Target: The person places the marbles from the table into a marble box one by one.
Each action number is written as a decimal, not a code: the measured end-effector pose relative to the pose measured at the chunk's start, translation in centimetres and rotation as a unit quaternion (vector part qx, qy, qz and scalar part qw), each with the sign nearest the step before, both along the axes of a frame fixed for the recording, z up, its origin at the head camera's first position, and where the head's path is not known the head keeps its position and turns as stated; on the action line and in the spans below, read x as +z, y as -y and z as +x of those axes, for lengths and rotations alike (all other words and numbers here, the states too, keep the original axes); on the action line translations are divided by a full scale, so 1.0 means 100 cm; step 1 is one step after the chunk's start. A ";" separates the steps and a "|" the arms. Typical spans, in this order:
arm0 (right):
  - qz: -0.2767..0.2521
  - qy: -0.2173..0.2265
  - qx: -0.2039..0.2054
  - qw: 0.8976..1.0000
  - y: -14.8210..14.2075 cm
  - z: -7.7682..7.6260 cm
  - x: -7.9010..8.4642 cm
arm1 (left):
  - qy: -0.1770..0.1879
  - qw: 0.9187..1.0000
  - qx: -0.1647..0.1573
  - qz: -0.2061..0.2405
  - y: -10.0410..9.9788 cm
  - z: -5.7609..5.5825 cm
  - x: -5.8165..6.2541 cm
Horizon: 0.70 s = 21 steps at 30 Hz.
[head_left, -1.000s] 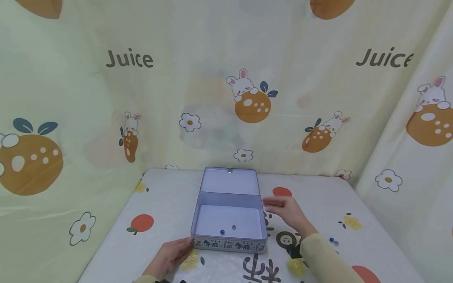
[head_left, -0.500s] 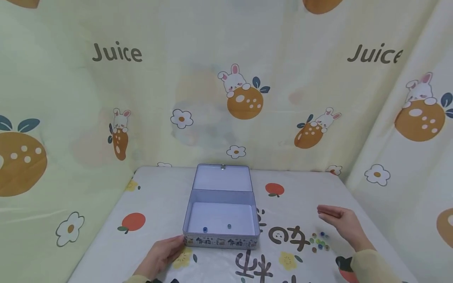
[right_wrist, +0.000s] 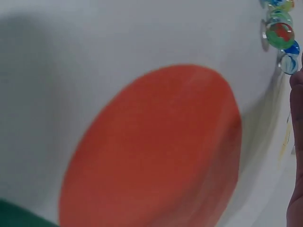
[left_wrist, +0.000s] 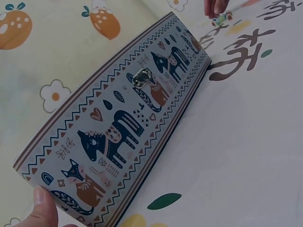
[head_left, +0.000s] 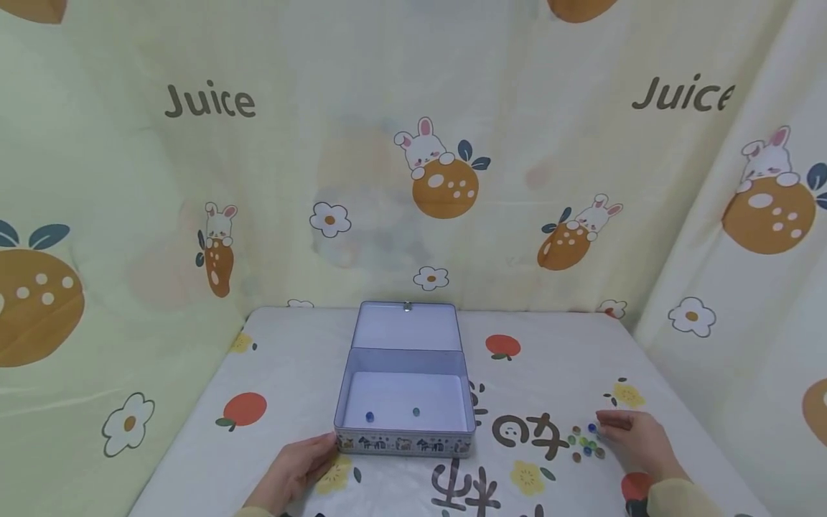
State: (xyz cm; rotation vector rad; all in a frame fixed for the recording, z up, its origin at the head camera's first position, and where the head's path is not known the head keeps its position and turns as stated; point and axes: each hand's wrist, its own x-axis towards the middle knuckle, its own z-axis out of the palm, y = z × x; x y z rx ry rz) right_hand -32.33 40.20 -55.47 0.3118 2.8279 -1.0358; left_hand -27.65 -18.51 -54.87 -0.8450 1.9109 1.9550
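A shallow tin box [head_left: 405, 443] with an animal pattern stands on the table, its lid [head_left: 408, 327] raised at the back. Inside lie a blue marble [head_left: 370, 416] and a greenish marble [head_left: 416, 412]. My left hand [head_left: 293, 467] rests against the box's front left corner; its thumb [left_wrist: 43, 208] shows beside the patterned front in the left wrist view. At the right, a cluster of several glass marbles [head_left: 588, 451] lies on the cloth. My right hand [head_left: 639, 438] is at the cluster's right side, fingertips beside a blue marble [head_left: 591, 428]. Its fingers look fairly straight, and no held marble shows.
A white printed cloth [head_left: 291, 380] covers the table, with flat fruit, flower and lettering prints. A patterned curtain [head_left: 362, 158] hangs behind and at both sides. The metal clasp [head_left: 408, 306] sits on the raised lid's top edge.
My right hand has moved from the box's right side over to the marble cluster and lowered. The blue marble in the box has shifted left. My left hand stays at the box corner.
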 end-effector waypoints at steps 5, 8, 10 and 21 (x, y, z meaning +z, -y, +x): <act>-0.011 0.029 -0.018 0.999 0.003 0.000 -0.007 | 0.001 1.000 0.003 0.001 0.000 0.000 0.001; -0.007 0.025 -0.018 0.999 0.005 0.001 -0.007 | -0.001 1.000 0.005 0.003 0.000 0.001 0.001; -0.008 0.027 -0.023 0.999 0.005 0.001 -0.007 | -0.003 1.000 0.007 0.005 0.000 0.001 0.002; -0.062 -0.065 0.001 0.996 0.011 0.004 0.013 | -0.005 1.000 0.005 0.005 -0.001 0.001 0.001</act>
